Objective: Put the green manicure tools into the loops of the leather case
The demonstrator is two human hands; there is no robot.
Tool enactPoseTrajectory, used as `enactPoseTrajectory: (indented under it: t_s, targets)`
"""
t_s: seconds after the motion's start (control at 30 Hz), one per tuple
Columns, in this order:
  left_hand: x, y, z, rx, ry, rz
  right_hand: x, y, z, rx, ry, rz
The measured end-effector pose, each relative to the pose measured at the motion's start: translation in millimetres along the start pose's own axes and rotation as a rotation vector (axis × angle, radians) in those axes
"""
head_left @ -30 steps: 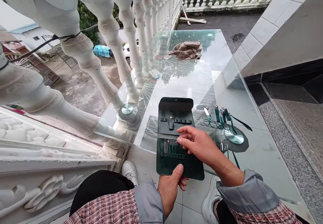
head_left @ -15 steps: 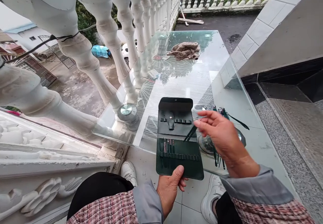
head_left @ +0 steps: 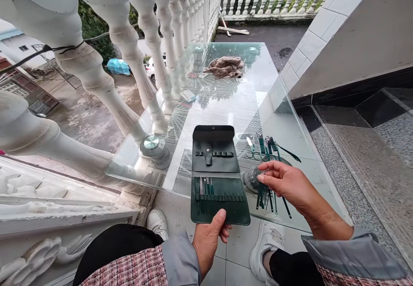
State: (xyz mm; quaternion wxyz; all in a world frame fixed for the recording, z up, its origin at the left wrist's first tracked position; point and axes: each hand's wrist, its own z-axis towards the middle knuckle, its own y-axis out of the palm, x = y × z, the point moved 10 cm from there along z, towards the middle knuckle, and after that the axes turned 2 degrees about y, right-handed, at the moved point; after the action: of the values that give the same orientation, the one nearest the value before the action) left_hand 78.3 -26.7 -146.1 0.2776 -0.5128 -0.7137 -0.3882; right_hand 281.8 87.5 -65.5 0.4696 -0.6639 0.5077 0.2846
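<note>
My left hand (head_left: 208, 245) grips the lower edge of an unfolded dark green manicure case (head_left: 226, 215), thumb on top. Several slim metal tools (head_left: 206, 187) stand in the left loops of its lower panel; the loops on the upper panel hold nothing. My right hand (head_left: 287, 185) hovers right of the case with its fingers loosely curled and apart, nothing visible between them. Beneath it, several thin dark green tools (head_left: 267, 200) lie on the glass table (head_left: 226, 109), partly covered by the hand. Beyond are small scissors (head_left: 252, 150) and nail clippers (head_left: 261, 143).
A crumpled brown cloth (head_left: 225, 67) lies at the table's far end, and a small card (head_left: 188, 96) near its left side. White balusters (head_left: 124, 53) line the left. Stone steps (head_left: 351, 148) rise on the right.
My right hand has moved down and right, away from the case, to above the loose tools. The dark tweezers it held are no longer seen in its fingers. My view has shifted slightly right.
</note>
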Motion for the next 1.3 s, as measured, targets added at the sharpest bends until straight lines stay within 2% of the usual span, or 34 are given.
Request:
enactPoseTrajectory:
  t_s: [0.07, 0.17, 0.27, 0.37, 0.43, 0.5, 0.63, 0.73, 0.97, 1.3]
  targets:
    - [1, 0.9, 0, -0.002, 0.003, -0.008, -6, -2, 1, 0.033, -0.081, -0.081]
    - [1, 1.0, 0, -0.002, -0.002, -0.007, -18, -10, -3, 0.149, -0.207, -0.312]
    - [-1, 1.1, 0, -0.008, -0.004, -0.015, -28, -12, -8, 0.231, -0.268, -0.519]
    - [-3, 0.8, -1, -0.017, 0.002, -0.039, -41, -11, -15, 0.287, -0.33, -0.544]
    - [-3, 0.1, -2, -0.026, 0.01, -0.058, -48, -5, -19, 0.296, -0.356, -0.451]
    - [-1, -1.5, -3, -0.03, 0.036, -0.08, -48, 12, -18, 0.21, -0.33, -0.283]
    - [6, -11.5, -3, 0.04, 0.102, -0.082, -43, 77, -18, -0.139, -0.214, -0.002]
    - [5, -18.8, -2, 0.114, 0.111, -0.062, -44, 105, -17, -0.216, -0.195, 0.012]
    - [1, -18.8, -1, 0.115, 0.094, -0.056, -51, 128, -16, -0.302, -0.194, -0.082]
    - [2, -16.4, -2, 0.081, 0.049, -0.022, -55, 140, -14, -0.34, -0.194, -0.091]
